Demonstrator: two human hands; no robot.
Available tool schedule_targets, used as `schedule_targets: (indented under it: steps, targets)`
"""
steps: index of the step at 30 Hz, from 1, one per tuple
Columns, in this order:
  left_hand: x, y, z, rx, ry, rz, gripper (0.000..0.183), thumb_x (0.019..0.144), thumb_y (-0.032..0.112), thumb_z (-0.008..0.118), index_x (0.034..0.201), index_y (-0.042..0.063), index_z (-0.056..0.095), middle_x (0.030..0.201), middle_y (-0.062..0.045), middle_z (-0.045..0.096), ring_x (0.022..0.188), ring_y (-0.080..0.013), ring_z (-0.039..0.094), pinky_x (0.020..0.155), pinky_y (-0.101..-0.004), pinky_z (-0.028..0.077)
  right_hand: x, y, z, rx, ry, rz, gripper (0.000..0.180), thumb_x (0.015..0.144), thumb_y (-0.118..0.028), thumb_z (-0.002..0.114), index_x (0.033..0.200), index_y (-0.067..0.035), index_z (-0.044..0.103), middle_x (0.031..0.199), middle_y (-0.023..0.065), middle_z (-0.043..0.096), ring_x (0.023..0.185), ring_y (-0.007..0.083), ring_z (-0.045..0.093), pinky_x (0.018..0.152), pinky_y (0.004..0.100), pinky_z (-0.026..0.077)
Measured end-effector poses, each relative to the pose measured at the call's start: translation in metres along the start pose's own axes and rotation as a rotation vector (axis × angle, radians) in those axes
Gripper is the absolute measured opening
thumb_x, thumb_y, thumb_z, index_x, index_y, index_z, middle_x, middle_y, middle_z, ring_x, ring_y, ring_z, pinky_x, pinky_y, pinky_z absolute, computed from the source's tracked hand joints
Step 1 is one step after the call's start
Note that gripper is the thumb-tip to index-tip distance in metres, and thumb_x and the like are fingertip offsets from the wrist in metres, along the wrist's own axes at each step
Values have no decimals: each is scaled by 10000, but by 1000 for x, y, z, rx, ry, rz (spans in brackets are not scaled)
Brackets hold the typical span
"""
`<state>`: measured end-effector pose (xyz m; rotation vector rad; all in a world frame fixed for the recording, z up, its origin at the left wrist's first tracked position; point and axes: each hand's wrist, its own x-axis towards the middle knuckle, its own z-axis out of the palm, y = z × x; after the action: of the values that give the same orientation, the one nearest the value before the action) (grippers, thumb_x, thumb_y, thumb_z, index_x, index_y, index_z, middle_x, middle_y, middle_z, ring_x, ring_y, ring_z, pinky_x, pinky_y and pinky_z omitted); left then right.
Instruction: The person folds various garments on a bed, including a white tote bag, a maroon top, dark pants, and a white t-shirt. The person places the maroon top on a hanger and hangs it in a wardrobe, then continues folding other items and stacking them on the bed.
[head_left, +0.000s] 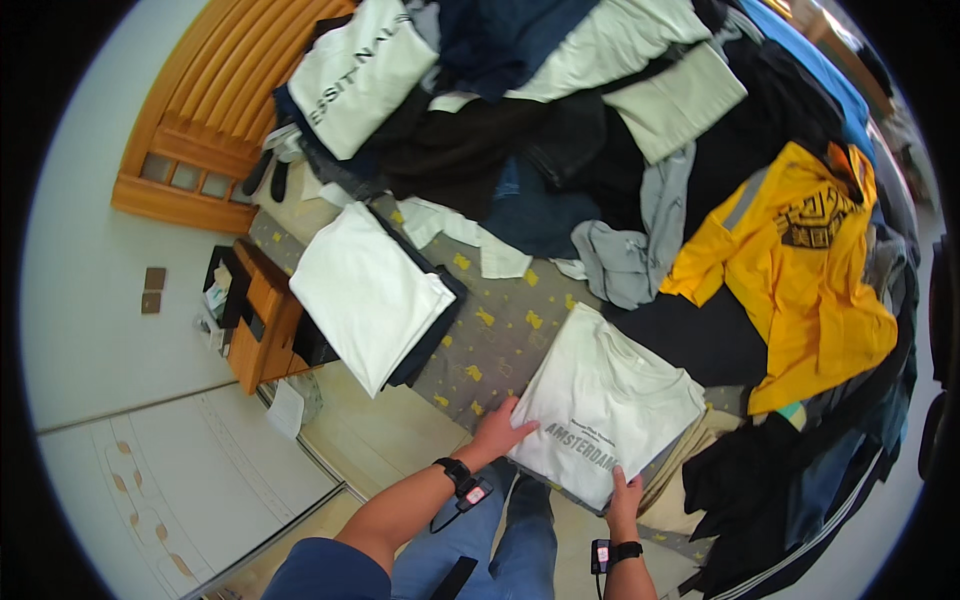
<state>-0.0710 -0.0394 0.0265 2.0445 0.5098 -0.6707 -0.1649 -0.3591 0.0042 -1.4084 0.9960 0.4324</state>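
Note:
A folded white T-shirt (600, 397) with grey lettering lies flat at the near edge of the bed, its neckline turned away from me. My left hand (499, 433) holds its left edge, thumb on top and fingers out of sight beneath. At the lower right corner my right hand (624, 495) grips the shirt in the same way. Under and just right of it are folded beige garments (690, 457). To the left, a folded white garment (371, 292) rests on dark folded clothes (442, 330).
Heaped dark clothes (465, 142) cover the bed's far side, with a folded white printed shirt (360, 75) on top. A yellow jacket (817, 285) and grey garment (630, 247) lie right. The patterned sheet (487, 337) shows between stacks. A wooden nightstand (262, 322) stands left.

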Motion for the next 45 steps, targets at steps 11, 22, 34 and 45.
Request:
schedule_targets:
  steps: [11, 22, 34, 45]
  targets:
    - [-2, 4, 22, -311, -49, 14, 411, 923, 317, 739, 1170, 0, 650, 887, -128, 734, 762, -223, 700, 714, -375, 550, 2, -39, -2, 175, -160, 188, 407, 995, -234, 663, 1307, 11, 570, 1199, 149, 680, 1027, 286, 686, 916, 422, 562]
    - [-101, 99, -54, -1111, -437, -182, 464, 989, 142, 659, 1422, 38, 528, 1272, -100, 674, 1095, -204, 667, 940, -358, 536, -117, -214, 0, 285, -259, -94, 383, 893, -128, 587, 1237, 39, 596, 1086, 136, 696, 942, 284, 705, 863, 411, 583]
    - [-66, 184, -351, -1393, -202, 156, 493, 1017, 109, 582, 1485, 65, 432, 1321, -119, 631, 1162, -256, 650, 977, -420, 553, -171, -461, 258, -20, -581, -273, 299, 971, -130, 607, 1213, 39, 652, 1101, 122, 743, 946, 244, 735, 836, 360, 584]
    - [115, 206, -641, -1276, 196, 636, 470, 997, 116, 631, 1443, 43, 502, 1325, -69, 644, 1137, -159, 626, 994, -321, 505, -162, -699, 612, -191, -951, -680, 300, 1001, -183, 651, 1219, 24, 657, 1076, 77, 741, 895, 152, 715, 812, 304, 569]
